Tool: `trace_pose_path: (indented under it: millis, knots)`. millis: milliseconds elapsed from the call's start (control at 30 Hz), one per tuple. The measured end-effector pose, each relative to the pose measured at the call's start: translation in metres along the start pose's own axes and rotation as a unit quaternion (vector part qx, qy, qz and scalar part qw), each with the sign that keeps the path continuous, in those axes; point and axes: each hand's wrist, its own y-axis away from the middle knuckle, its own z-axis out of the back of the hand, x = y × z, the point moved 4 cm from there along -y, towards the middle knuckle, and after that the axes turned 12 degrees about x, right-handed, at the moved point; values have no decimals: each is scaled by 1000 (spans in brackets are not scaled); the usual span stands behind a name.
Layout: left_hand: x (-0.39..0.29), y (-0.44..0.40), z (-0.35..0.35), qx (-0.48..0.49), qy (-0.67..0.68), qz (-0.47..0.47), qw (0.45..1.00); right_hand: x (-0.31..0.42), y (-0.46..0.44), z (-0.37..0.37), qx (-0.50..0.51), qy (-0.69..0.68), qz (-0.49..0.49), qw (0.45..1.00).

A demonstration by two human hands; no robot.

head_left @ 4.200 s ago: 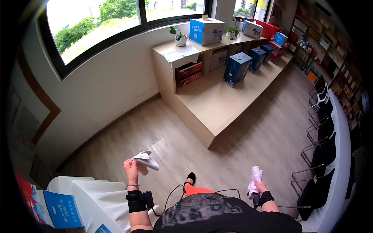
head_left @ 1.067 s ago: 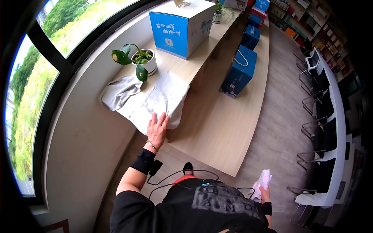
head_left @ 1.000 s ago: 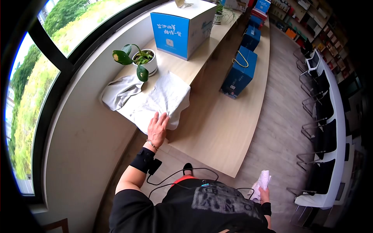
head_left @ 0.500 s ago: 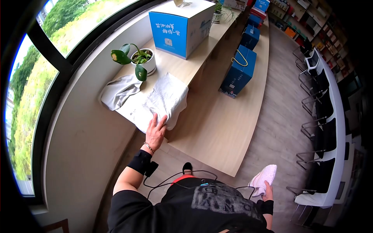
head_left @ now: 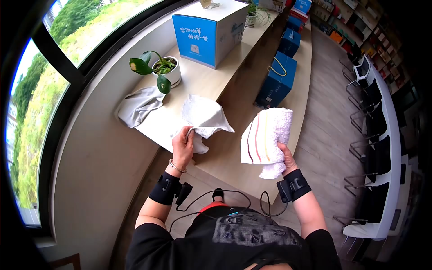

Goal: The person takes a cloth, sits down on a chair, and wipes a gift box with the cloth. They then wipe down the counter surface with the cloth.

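Note:
My left hand (head_left: 183, 146) grips the near edge of a thin white cloth (head_left: 204, 113), lifting it off the end of the upper shelf (head_left: 155, 114). Part of the cloth hangs below my fingers and a corner points right. A striped pale pink towel (head_left: 266, 135), loosely folded, is held up in my right hand (head_left: 286, 157) over the lower tabletop (head_left: 238, 153). Its stripes are dark, red and yellow. Left of the white cloth, a crumpled grey cloth (head_left: 140, 105) lies on the shelf, touched by neither hand.
A potted plant (head_left: 167, 72) in a white pot and a large blue-and-white box (head_left: 198, 40) stand farther along the shelf. Several dark blue boxes (head_left: 276, 83) line the lower tabletop. Windows are on the left; black chairs (head_left: 373, 202) and a white table (head_left: 382, 180) are right.
My left hand went from lying on the spread white cloth to gripping its edge and raising it. My right hand brought the striped towel up and inward from my side.

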Motion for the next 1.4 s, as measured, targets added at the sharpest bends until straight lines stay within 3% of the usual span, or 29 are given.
trace_pose_path:
  millis: [167,300,400,433,533,567,633,733,833,1000,1100,1167,1233,1367,1400]
  knots:
    - [-25,14,-12,97,-53,-6,994,-42,-81,-56,102,-134,6,986]
    - [-31,33,-14,128,-71,-52,988,-46,-106,-49,71,-100,22,992]
    - [-31,39,-11,115,-47,-64,990,-47,-104,-39,50,-98,11,994]
    - [-32,39,-12,118,-30,-65,990,-45,-89,-54,85,-113,-40,989]
    - [-36,33,-17,143,20,-58,988,-63,-69,-45,120,-124,-64,983]
    - [-35,31,-20,165,36,-43,985,-74,-70,-34,80,-127,-45,988]
    - [-35,30,-28,200,80,-25,976,-72,-62,-51,134,-142,2,981]
    - [-41,30,-36,251,147,15,957,-72,-70,-35,82,-181,10,980]
    - [-36,29,-43,239,208,63,946,-63,-70,-18,47,-153,3,987]
    - [-13,28,-46,207,286,122,927,-21,-58,-17,25,-141,99,985]
    - [1,36,-53,232,460,206,832,7,-55,-27,57,-156,139,976]
    - [12,41,-58,216,506,223,805,13,-52,-28,61,-128,129,982]
    - [11,39,-57,190,517,209,808,8,-43,-40,123,-139,78,980]
    - [3,30,-46,176,478,168,844,-22,-28,-18,103,-157,57,981]
    - [2,29,-43,179,477,162,845,-25,-26,-22,162,-169,47,971]
